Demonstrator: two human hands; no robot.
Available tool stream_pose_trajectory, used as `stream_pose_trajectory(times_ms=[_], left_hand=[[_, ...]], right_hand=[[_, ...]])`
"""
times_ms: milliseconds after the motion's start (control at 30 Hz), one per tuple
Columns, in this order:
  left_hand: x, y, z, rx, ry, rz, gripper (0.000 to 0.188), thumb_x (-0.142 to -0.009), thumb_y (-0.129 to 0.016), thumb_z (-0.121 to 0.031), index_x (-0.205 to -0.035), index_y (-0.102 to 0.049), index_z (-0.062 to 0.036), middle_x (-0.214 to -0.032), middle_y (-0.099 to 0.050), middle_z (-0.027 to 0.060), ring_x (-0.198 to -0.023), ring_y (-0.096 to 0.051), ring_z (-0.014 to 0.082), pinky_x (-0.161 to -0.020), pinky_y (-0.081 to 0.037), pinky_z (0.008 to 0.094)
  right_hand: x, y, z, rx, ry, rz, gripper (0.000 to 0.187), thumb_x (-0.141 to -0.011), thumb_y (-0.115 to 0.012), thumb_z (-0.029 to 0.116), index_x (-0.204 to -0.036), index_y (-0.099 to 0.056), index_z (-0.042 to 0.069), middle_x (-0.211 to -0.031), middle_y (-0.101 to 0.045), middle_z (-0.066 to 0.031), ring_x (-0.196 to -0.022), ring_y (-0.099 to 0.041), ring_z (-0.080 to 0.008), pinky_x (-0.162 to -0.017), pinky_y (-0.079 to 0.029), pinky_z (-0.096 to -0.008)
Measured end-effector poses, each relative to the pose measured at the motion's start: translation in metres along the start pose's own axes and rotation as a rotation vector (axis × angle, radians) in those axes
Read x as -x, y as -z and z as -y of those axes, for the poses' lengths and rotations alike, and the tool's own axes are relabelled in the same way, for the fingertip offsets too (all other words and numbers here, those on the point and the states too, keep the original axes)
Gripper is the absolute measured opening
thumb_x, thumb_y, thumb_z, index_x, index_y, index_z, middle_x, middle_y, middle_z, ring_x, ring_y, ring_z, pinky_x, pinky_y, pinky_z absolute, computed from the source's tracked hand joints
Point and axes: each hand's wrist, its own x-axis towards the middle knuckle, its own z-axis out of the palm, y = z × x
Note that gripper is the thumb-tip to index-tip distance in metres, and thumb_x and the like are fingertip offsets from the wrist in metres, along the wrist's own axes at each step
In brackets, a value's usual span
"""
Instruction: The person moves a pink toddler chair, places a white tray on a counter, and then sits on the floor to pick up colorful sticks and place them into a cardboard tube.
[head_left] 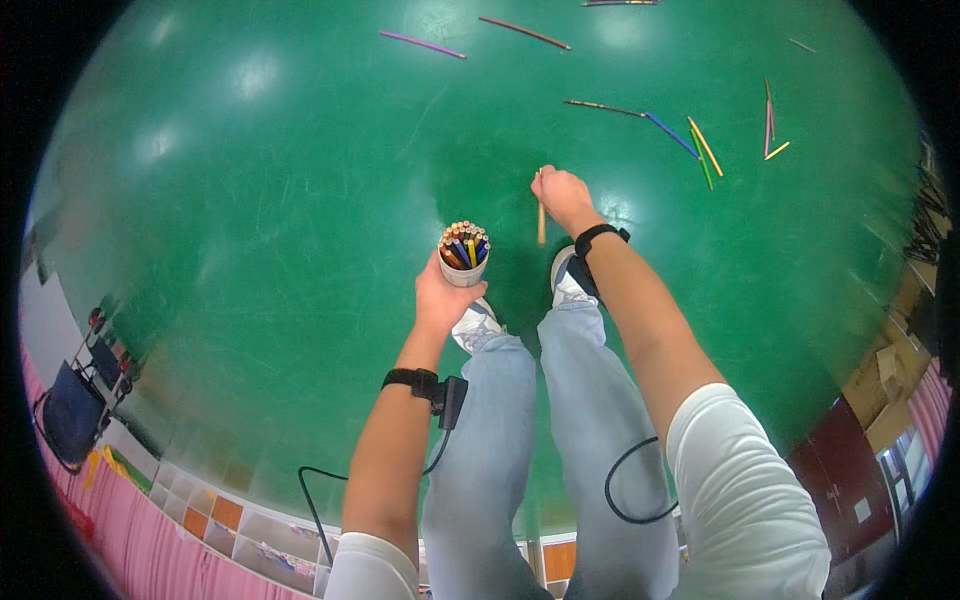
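My left hand (443,297) is wrapped round a whitish cup (464,275) packed with upright colored pencils (466,240), several showing pale ends, others blue, yellow and brown. To the right of it and a little farther off, my right hand (563,194) is closed on a light tan pencil (542,225), whose lower part sticks out below the fingers toward me. The cup and this pencil are apart. Beyond my right hand, a blue pencil (672,135) lies on the green floor (330,200), its far end at a dark pencil (604,107).
Farther right lie a yellow pencil (705,146), a green pencil (702,160) and a small group with a pink pencil (768,122). A purple pencil (422,45) and a reddish-brown pencil (525,33) lie far ahead. Low cubby shelves (270,530) stand behind me; cartons (890,370) are at right.
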Motion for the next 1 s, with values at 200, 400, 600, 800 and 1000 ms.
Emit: stream_pose_trajectory(times_ms=[200, 400, 600, 800, 1000], left_hand=[[0.006, 0.021, -0.024, -0.024, 0.024, -0.010, 0.065, -0.056, -0.082, -0.013, -0.116, -0.058, -0.0023, -0.106, -0.070, 0.0152, -0.098, -0.068, 0.0256, -0.086, -0.053, 0.0360], [-0.007, 0.047, -0.088, -0.072, -0.064, 0.062, 0.063, -0.055, -0.081, -0.014, -0.113, -0.059, -0.0024, -0.102, -0.070, 0.0162, -0.095, -0.069, 0.0275, -0.085, -0.054, 0.0368], [-0.035, 0.067, -0.136, -0.041, -0.126, 0.044, 0.061, -0.055, -0.082, -0.014, -0.111, -0.059, -0.0052, -0.101, -0.070, 0.0151, -0.095, -0.068, 0.0293, -0.083, -0.054, 0.0381], [-0.077, 0.093, -0.121, 0.029, -0.140, -0.027, 0.062, -0.058, -0.086, -0.015, -0.113, -0.059, -0.0019, -0.106, -0.070, 0.0114, -0.097, -0.067, 0.0213, -0.087, -0.053, 0.0346], [-0.148, 0.112, -0.087, 0.092, -0.168, -0.052, 0.060, -0.059, -0.084, -0.012, -0.112, -0.060, -0.0002, -0.107, -0.070, 0.0114, -0.098, -0.066, 0.0189, -0.088, -0.052, 0.0333]], right_hand=[[0.041, 0.131, 0.063, -0.631, -0.029, -0.388, 0.027, -0.095, -0.054, 0.024, -0.081, -0.055, 0.001, -0.065, -0.060, -0.0171, -0.056, -0.060, -0.0327, -0.052, -0.045, -0.0419], [0.061, 0.228, 0.110, -0.869, 0.137, -0.516, 0.022, -0.096, -0.055, 0.018, -0.081, -0.054, 0.002, -0.058, -0.050, -0.0129, -0.047, -0.049, -0.0193, -0.046, -0.039, -0.0338], [0.042, 0.235, 0.137, -0.526, 0.583, -0.394, 0.016, -0.091, -0.058, 0.019, -0.086, -0.057, 0.005, -0.067, -0.059, -0.0146, -0.060, -0.060, -0.0364, -0.050, -0.048, -0.0423], [-0.029, 0.234, 0.142, -0.566, 0.516, -0.202, 0.023, -0.093, -0.054, 0.027, -0.094, -0.055, 0.004, -0.080, -0.062, -0.0172, -0.073, -0.062, -0.0376, -0.063, -0.049, -0.0438], [-0.174, 0.156, 0.120, -0.027, 0.434, -0.117, 0.035, -0.094, -0.050, 0.036, -0.098, -0.055, 0.002, -0.091, -0.064, -0.0193, -0.084, -0.063, -0.0384, -0.073, -0.052, -0.0481]])
